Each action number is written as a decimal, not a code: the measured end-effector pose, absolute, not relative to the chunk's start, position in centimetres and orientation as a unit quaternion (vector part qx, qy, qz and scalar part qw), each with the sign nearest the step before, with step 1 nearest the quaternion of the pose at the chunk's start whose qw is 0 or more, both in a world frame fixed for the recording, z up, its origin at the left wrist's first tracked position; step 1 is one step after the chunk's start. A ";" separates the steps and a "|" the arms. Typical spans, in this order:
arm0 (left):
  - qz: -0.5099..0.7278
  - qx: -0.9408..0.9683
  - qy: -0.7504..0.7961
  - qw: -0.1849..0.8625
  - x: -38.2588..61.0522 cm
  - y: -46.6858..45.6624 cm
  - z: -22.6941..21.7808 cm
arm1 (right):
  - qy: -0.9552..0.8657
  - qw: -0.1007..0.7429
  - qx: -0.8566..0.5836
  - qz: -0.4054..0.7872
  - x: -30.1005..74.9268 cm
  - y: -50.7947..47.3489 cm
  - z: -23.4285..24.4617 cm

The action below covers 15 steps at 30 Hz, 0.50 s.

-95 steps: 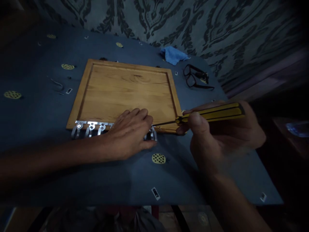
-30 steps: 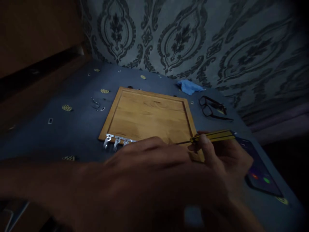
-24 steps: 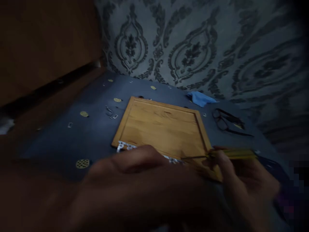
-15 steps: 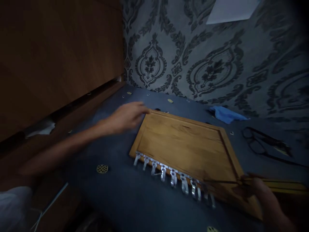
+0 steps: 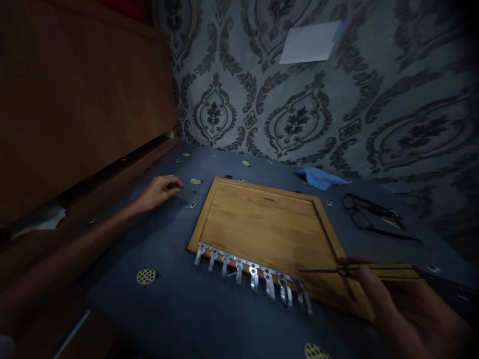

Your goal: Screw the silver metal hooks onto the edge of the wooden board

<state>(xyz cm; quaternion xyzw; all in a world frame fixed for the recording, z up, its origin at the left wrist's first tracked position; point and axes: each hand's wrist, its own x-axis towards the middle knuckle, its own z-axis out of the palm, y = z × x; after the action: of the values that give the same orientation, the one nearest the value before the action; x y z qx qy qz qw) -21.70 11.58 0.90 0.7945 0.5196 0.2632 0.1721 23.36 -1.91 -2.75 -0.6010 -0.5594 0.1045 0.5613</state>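
Observation:
My right hand (image 5: 404, 304) is wrapped round the yellow and black handle of a screwdriver (image 5: 377, 271). Its thin dark shaft points left over the lower right of a framed wooden panel (image 5: 262, 219), which lies flat. A row of several silver metal clips (image 5: 253, 276) runs along the panel's near edge, with their tongues hanging past it. To the left of the panel, my left hand (image 5: 161, 192) is closed in a pinch at the cloth; what its fingertips hold is too small to make out.
Patterned dark blue cloth (image 5: 168, 319) covers the surface. Beyond the panel lie a blue rag (image 5: 322, 178) and a pair of glasses (image 5: 368, 217). A brown wooden cabinet (image 5: 86, 94) stands at the left; patterned wallpaper (image 5: 239, 89) with a white sheet (image 5: 310, 42) is behind.
My left hand has moved off the panel's far left corner, out to the left, and its fingers are now pinched. The right hand keeps the screwdriver. The whole view has shifted.

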 end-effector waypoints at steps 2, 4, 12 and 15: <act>0.281 0.792 0.490 0.233 -19.6 11.1 2.3 | -0.576 0.555 -0.588 0.123 22.6 -2.0 -1.6; 0.269 0.798 0.443 0.308 -16.2 10.2 3.5 | -0.576 0.596 -0.544 0.132 21.8 -2.2 -0.5; 0.193 0.685 0.225 0.665 -2.0 5.7 4.8 | -0.674 0.489 -0.498 0.244 20.1 -5.2 1.5; 0.184 0.653 0.232 0.697 0.0 4.9 4.3 | -0.683 0.481 -0.492 0.247 20.5 -6.7 1.1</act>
<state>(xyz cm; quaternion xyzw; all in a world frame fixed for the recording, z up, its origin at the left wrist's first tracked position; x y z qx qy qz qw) 0.04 4.85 4.35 0.6531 0.2317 0.1838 0.6972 20.50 -6.73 1.09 -0.4918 -0.6826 0.2467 0.4810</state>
